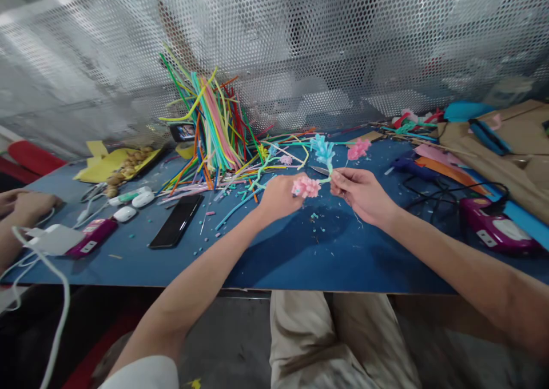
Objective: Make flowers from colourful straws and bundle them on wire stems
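My right hand [358, 193] pinches the green stem below a fluffy blue flower [322, 150] made of pipe cleaner. Scissors [319, 170] show their blade tips beside that stem, their handles hidden. My left hand [281, 197] is closed just left of a pink flower [306, 186]; what its fingers hold, if anything, is hidden. Another pink flower [358, 149] is behind my right hand, at the end of a green stem. A small pale pink flower [286, 159] and twisted green stems [259, 174] lie beyond my left hand.
Colourful pipe cleaners [214, 126] stand bunched at the back. A black phone [176, 222], power strip [92, 237] and cables lie left, near another person's hands [32, 206]. At right are a glue gun [414, 169], a purple power block [497, 226] and cardboard [523, 128].
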`<state>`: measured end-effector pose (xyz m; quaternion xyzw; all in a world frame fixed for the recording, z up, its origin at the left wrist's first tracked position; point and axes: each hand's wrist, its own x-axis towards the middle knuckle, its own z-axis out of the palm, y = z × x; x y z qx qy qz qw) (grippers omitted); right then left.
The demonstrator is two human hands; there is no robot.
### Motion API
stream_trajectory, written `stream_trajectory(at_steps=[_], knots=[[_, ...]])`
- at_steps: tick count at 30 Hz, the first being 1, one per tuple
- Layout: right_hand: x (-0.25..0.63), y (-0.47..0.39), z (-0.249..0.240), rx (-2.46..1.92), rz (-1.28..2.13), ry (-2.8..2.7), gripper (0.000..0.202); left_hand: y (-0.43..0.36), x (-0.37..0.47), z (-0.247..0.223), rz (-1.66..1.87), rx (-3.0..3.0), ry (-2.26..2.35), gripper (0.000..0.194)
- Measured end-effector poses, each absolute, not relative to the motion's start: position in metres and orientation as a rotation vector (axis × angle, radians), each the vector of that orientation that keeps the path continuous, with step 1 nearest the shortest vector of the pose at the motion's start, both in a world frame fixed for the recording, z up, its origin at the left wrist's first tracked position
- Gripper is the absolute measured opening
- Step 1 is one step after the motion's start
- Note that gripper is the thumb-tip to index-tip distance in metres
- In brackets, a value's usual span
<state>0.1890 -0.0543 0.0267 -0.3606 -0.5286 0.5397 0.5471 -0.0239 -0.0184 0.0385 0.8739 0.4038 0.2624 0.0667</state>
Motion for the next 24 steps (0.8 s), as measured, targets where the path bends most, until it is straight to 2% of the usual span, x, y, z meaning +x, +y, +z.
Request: stream_trajectory(at_steps=[2, 6, 11, 14, 18, 24], knots=[[0.191, -0.054, 0.027, -0.900, 1.267, -1.339, 0.036, -0.010, -0.032, 0.046, 0.769, 2.601, 1.092, 0.012], [0.194, -0.051, 0.024, -1.051, 1.072, -1.466, 0.030, -0.004, -0.041, 0.064, 0.796, 2.463, 1.074, 0.029], [0.198, -0.046, 0.019, -1.178, 0.729, -1.645, 0.027, -0.010, -0.041, 0.077, 0.653, 2.314, 1.110, 0.036], [0.198, -0.042, 0.016, -1.211, 0.591, -1.652, 0.026, -0.023, -0.033, 0.074, 0.761, 2.307, 1.207, 0.036], [0.198, -0.036, 0.010, -1.210, 0.549, -1.568, 0.027, -0.047, -0.015, 0.064, 1.004, 2.542, 1.374, 0.028], [0.202, -0.034, 0.007, -1.134, 0.701, -1.625, 0.028, -0.059, -0.008, 0.056, 1.065, 2.633, 1.433, 0.024]])
